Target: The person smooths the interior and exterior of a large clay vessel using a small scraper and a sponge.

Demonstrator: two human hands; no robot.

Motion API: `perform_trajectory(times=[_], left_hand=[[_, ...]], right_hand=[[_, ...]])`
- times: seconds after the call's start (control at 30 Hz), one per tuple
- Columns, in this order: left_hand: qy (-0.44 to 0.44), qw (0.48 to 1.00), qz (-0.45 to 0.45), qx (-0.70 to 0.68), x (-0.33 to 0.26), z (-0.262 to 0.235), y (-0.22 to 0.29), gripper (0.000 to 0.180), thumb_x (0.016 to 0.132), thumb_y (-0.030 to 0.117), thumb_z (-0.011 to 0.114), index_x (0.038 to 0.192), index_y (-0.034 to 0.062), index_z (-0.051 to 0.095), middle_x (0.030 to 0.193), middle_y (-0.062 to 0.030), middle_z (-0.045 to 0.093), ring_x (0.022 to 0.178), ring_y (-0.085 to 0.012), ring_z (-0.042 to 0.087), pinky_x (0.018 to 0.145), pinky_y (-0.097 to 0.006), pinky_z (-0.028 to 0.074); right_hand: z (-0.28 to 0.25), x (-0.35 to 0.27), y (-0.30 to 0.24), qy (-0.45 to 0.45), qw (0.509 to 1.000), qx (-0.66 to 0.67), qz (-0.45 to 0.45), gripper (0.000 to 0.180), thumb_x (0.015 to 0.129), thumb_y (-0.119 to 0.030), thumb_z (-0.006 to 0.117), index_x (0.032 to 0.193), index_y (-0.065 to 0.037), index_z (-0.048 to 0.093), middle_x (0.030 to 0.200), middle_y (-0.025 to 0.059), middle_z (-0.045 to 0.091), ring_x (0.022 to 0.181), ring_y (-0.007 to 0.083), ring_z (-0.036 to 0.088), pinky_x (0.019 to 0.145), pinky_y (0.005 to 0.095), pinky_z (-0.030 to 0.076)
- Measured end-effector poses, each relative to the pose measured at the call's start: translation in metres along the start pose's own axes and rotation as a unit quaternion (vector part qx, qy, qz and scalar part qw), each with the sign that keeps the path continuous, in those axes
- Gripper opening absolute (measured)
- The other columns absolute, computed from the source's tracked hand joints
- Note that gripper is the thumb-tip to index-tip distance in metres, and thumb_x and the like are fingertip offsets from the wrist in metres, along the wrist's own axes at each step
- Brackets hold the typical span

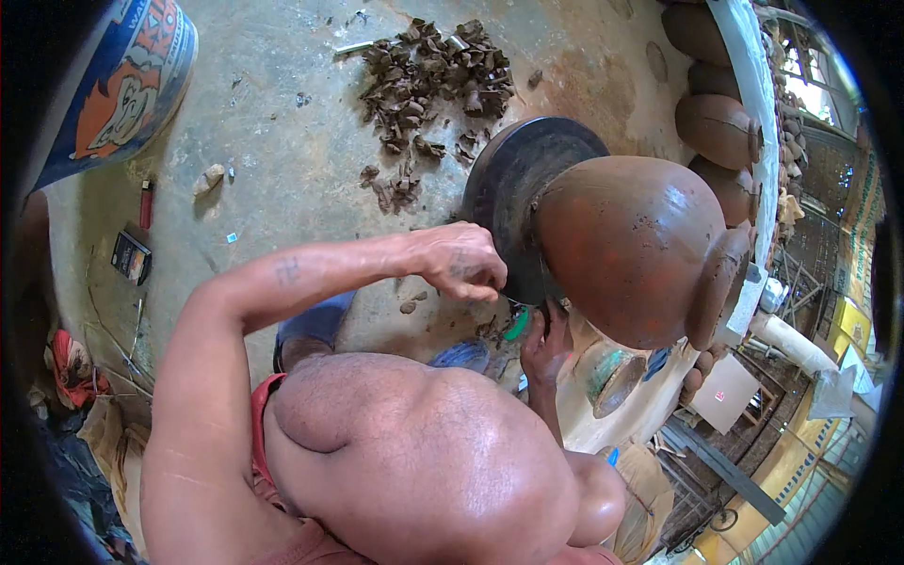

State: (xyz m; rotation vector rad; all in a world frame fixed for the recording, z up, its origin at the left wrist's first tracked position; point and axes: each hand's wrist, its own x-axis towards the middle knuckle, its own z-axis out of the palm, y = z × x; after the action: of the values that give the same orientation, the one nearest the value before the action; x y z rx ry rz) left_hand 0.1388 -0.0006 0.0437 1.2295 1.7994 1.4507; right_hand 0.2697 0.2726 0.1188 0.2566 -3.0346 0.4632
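A large round brown clay pot [626,250] with a thick rim, seen tilted to the right, rests with its base on a dark round wheel [513,169]. My left hand [463,264] is closed at the wheel's near edge, and a thin strand seems to run from its fingers. Below the pot's base, my right hand [546,347] points its fingers up toward the wheel, thumb and fingers close together. What it grips, if anything, is too small to make out. A small green piece [517,324] shows between the hands.
Dark clay scraps [438,85] lie heaped on the floor beyond the wheel. A printed bucket [141,85] stands at the far left, near a stone [208,180] and a small dark box [130,257]. More clay pots [718,130] line the low wall at right.
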Motion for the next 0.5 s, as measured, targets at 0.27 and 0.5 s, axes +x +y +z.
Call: perform_trajectory(times=[0.27,0.5], left_hand=[[0.536,0.808,-0.183,0.160,0.011,0.018,-0.010,0.074,0.093,0.028,0.077,0.157,0.0092,0.046,0.141,-0.0286,0.061,0.129,-0.0456,0.061,0.111,-0.047,0.049],[0.492,0.846,-0.200,-0.041,0.022,0.029,-0.047,0.090,0.096,0.033,0.075,0.169,0.0093,0.029,0.140,-0.0301,0.059,0.131,-0.0448,0.058,0.114,-0.049,0.044]], right_hand=[[0.031,0.040,-0.045,0.039,0.995,-0.088,0.013,0.033,0.103,-0.014,0.067,0.132,0.002,0.065,0.116,0.0283,0.073,0.101,0.0471,0.074,0.085,0.0526,0.061],[0.035,0.041,-0.047,0.019,0.995,-0.075,0.065,0.034,0.107,-0.019,0.062,0.133,0.003,0.065,0.123,0.0300,0.072,0.105,0.0468,0.073,0.089,0.0505,0.060]])
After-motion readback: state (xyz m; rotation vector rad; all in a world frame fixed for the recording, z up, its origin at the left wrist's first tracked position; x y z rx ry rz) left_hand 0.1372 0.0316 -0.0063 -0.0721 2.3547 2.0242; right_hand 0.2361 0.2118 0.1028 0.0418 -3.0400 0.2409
